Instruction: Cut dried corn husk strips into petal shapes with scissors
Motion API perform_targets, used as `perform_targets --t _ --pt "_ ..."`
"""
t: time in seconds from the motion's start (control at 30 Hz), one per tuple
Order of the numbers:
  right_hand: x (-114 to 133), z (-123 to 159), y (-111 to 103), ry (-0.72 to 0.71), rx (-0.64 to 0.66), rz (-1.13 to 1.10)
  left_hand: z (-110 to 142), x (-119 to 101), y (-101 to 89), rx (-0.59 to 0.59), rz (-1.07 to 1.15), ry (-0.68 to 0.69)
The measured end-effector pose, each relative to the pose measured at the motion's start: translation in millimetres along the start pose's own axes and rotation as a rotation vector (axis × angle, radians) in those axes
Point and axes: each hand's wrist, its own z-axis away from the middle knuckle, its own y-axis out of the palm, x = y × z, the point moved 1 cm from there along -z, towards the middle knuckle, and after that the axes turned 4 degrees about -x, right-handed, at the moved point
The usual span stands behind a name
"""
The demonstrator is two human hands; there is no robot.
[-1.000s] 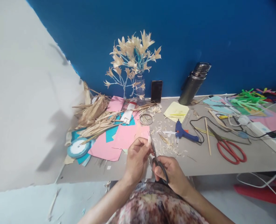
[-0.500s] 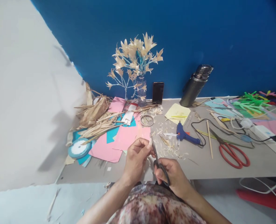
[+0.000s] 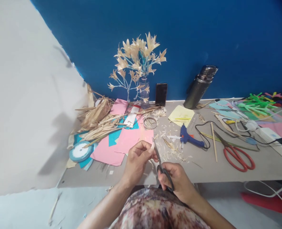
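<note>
My left hand (image 3: 139, 160) pinches a small pale strip (image 3: 152, 145) between thumb and fingertips; it looks like a bit of dried husk. My right hand (image 3: 175, 178) is closed round the black handles of a pair of scissors (image 3: 160, 167). Their blades point up and away from me, right beside the strip; whether they touch it I cannot tell. Pale trimmings (image 3: 173, 152) lie scattered on the grey table (image 3: 136, 178) beyond my hands. Behind them, husk flowers (image 3: 138, 54) on blue-wrapped stems stand in a clear bottle (image 3: 144, 92).
Left lie dried husks (image 3: 97, 117), pink paper (image 3: 107, 152) and a blue ribbon roll (image 3: 81, 151). To the right are a blue glue gun (image 3: 191, 140), red-handled scissors (image 3: 238, 158), a wooden stick (image 3: 213, 143) and cables. A phone (image 3: 161, 94) and a dark flask (image 3: 199, 89) lean on the wall.
Both hands stay nearly in place. The scissors and the strip have shifted only very slightly; the things on the table lie as before.
</note>
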Motion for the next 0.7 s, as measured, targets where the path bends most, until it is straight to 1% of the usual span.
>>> perform_targets --t 0.2,0.37,0.47,0.7 --pt "-3.1 0.5 -2.0 -0.027 0.016 0.002 0.8 -2.1 -3.7 0.002 -0.088 0.018" --pt "-4.6 -0.3 -1.0 0.005 0.004 -0.011 0.9 -0.8 -5.5 -0.007 -0.153 0.048" --pt "-6.2 0.1 -1.6 0.022 0.003 -0.009 0.6 -0.4 -5.5 0.000 -0.148 0.040" --pt "-7.1 1.8 -3.8 -0.055 0.053 -0.029 -0.3 2.8 -6.5 0.024 -0.114 0.032"
